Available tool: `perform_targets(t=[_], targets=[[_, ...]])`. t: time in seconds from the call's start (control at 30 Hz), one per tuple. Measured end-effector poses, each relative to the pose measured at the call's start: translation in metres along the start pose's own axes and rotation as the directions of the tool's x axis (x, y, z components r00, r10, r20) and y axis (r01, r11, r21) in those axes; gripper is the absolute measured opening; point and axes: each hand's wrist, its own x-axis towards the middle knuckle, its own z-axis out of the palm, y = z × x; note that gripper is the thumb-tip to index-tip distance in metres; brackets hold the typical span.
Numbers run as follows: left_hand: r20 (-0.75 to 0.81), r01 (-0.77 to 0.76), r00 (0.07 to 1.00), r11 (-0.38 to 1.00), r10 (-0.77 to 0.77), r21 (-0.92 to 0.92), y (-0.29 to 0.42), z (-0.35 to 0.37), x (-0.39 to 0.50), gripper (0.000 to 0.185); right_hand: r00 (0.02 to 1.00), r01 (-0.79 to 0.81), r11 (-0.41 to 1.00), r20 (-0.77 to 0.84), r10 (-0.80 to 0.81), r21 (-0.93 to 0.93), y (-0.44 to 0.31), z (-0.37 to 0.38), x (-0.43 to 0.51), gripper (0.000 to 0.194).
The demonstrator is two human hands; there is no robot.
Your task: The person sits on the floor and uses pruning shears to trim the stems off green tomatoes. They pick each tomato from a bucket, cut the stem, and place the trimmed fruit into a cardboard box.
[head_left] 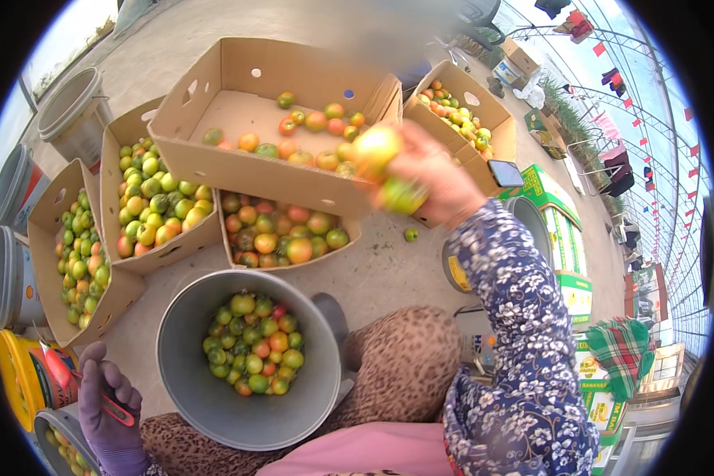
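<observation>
My right hand [437, 172], bare and blurred by motion, is shut on tomatoes, among them a yellowish tomato [377, 144] and a green tomato [402, 196]. It is over the right front corner of a large cardboard box [256, 174], where several loose tomatoes [315, 121] lie on the bottom. My left hand [108, 398] wears a purple glove and holds a red-handled cutting tool [118, 410], probably snips, partly hidden by the fingers. Between my legs stands a grey bucket [181, 369] with green and reddish tomatoes [253, 345] at its bottom.
Cardboard boxes of tomatoes stand left [128, 282], front [285, 268] and back right [500, 128]. Buckets [12, 279] line the left edge. A smartphone [505, 173] rests near the back-right box. One green tomato [412, 234] lies on the floor. Green-and-white cartons [565, 238] are stacked right.
</observation>
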Motion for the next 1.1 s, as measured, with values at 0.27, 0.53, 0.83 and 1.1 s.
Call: perform_targets(t=[0.27, 0.53, 0.83, 1.1], targets=[[-0.007, 0.04, 0.999, 0.995, -0.039, 0.095, -0.013, -0.006, 0.002, 0.045, 0.552, 0.264, 0.959, -0.831, -0.063, 0.102, -0.049, -0.349, -0.007, 0.058], [0.166, 0.078, 0.984, 0.996, -0.069, -0.047, -0.009, -0.023, 0.007, 0.049, 0.376, 0.064, 0.933, -0.858, -0.351, -0.354, -0.07, -0.33, 0.017, 0.046], [0.242, 0.073, 0.969, 0.994, -0.052, -0.078, -0.006, -0.024, -0.011, 0.038, 0.893, 0.437, 0.347, 0.447, -0.054, -0.83, 0.071, 0.11, 0.026, 0.023], [0.167, 0.008, 0.986, 0.992, 0.013, -0.129, -0.001, -0.041, -0.032, 0.038, 0.797, 0.128, 0.162, 0.198, 0.571, -0.978, 0.39, 0.216, 0.083, 0.056]])
